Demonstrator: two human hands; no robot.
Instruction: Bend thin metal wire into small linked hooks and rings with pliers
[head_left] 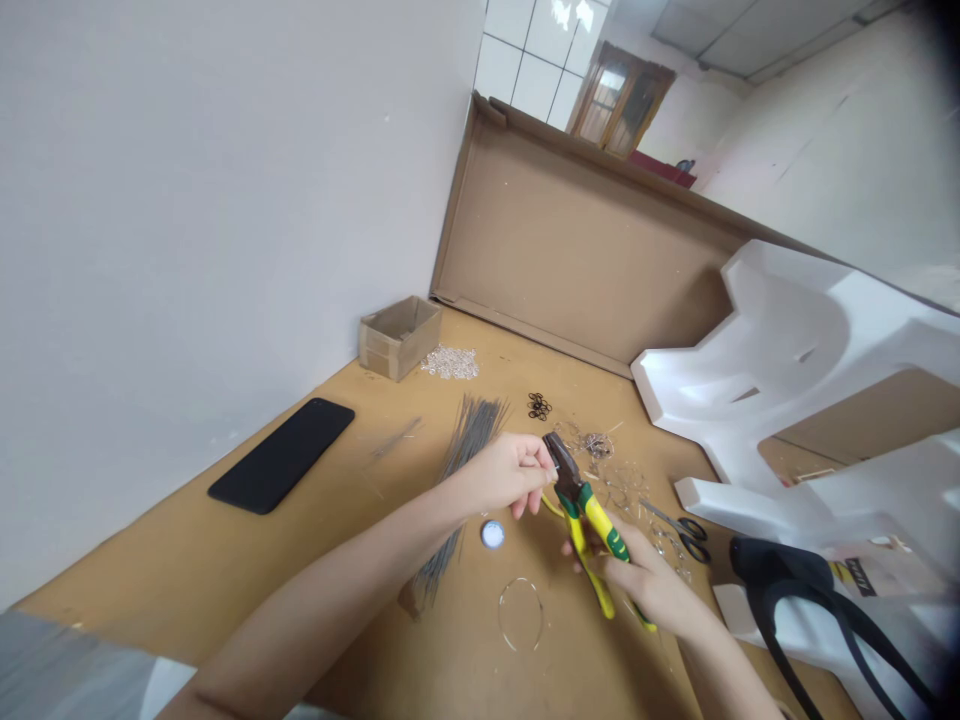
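Note:
My right hand (646,585) grips the yellow and green handles of a pair of pliers (581,505), whose dark jaws point up and left. My left hand (504,472) pinches something thin right at the pliers' jaws; it is too small to name, likely a piece of wire. Under my left forearm lies a bundle of grey wire rods (463,455). A wire ring (520,614) lies on the table in front of my hands, with a small white round thing (492,534) beside it.
On the brown table (225,560) lie a black phone (283,467), a small cardboard box (399,336), clear beads (450,362), black rings (538,405), scissors (679,527) and loose wire rings. A cardboard panel (570,260) stands behind; white foam pieces (795,370) and a black strap (810,600) lie at the right.

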